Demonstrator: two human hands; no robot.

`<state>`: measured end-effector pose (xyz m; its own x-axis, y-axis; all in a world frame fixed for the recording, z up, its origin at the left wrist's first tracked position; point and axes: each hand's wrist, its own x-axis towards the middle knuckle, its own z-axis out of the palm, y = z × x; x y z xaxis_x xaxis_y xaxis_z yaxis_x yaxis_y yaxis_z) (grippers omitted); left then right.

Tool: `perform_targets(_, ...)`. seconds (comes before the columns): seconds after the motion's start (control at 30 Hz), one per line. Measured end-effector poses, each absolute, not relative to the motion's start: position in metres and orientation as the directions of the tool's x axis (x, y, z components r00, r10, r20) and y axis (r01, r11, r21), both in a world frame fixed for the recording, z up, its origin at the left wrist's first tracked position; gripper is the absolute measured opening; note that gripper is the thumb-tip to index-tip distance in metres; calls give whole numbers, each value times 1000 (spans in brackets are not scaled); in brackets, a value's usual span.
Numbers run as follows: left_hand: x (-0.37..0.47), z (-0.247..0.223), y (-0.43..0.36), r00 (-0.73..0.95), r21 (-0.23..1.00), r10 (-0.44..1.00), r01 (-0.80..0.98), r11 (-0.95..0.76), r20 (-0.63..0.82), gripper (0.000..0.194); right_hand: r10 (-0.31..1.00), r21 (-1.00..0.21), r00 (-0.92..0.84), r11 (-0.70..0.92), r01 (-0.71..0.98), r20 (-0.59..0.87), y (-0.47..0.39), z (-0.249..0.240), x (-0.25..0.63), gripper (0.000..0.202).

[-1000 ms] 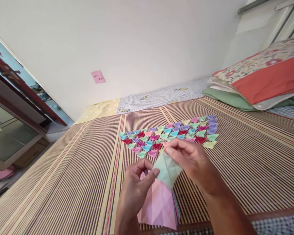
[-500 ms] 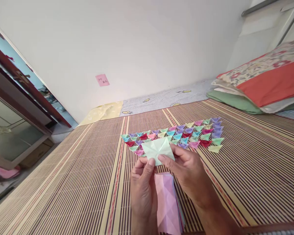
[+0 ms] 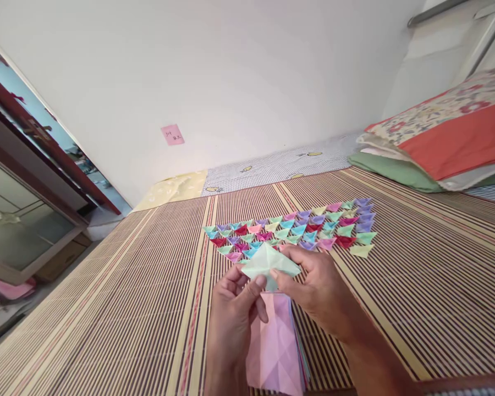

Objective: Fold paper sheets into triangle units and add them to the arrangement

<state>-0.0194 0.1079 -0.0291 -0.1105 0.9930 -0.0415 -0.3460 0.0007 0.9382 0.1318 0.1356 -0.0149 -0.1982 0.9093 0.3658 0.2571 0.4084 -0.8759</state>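
Note:
A pale green sheet of creased origami paper (image 3: 268, 260) is held up between both hands, one corner pointing away from me. My left hand (image 3: 235, 308) pinches its left side, with the thumb on top near the lower edge. On the right side, my right hand (image 3: 313, 280) grips the paper between thumb and fingers. Below the hands lies a stack of creased paper sheets (image 3: 278, 346), pink on top with other colours at its edge, partly covered by my left hand. Just beyond the paper, rows of small folded paper pieces (image 3: 313, 227) in many colours spread over the mat.
A striped bamboo mat (image 3: 127, 308) covers the surface. Folded bedding (image 3: 457, 137) in red, floral and green is piled at the far right. A checked cloth (image 3: 268, 165) runs along the white wall (image 3: 247, 77), which bears a pink note (image 3: 172, 135). A glass-panelled cabinet (image 3: 20, 220) stands at left.
The green paper has turned from a square-on position to a diamond-like one, with a corner now at the top. My left hand has shifted slightly left, uncovering more of the pink stack.

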Motion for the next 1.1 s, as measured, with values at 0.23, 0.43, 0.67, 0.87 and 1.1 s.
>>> perform_targets(0.23, -23, -29, 111, -73, 867, 990, -493, 66, -117, 39, 888, -834, -203, 458, 306, 413, 140, -24, 127, 26)
perform_targets(0.43, -19, -32, 113, -62, 819, 982, -563, 114, -180, 47, 900, -864, -182, 432, 257, 396, 140, -25, 128, 28)
perform_targets(0.67, -25, -33, 113, -139, 805, 972, -589, 72, -188, 47, 917, -930, -241, 351, 108, 318, 144, -25, 140, 9)
perform_targets(0.87, -23, -31, 112, -137, 781, 966, -618, 89, -219, 41, 910, -902, -234, 388, 190, 342, 144, -25, 141, 21)
perform_targets(1.1, -18, -35, 113, -167, 836, 971, -546, 54, -171, 35, 813, -760, -96, 573, 305, 574, 145, -27, 134, 11)
